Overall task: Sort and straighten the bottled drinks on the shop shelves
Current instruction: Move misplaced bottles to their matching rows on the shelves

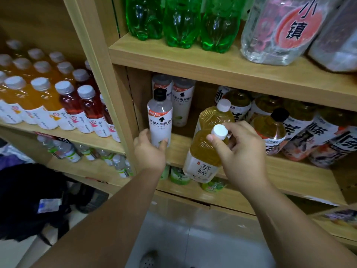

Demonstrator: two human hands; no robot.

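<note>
Tops of green bottles [181, 26] cropped; orange bottles [41, 97] blurred.

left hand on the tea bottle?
No: the left hand holds the base of the black-capped white bottle; the right hand pinches the tea bottle by its cap.

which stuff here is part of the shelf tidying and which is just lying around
Job: white-label bottle gripped by the left hand; white-cap tea bottle held at its cap by the right hand; tilted bottles on the same shelf.
Lying about: dark bag on the floor.
</note>
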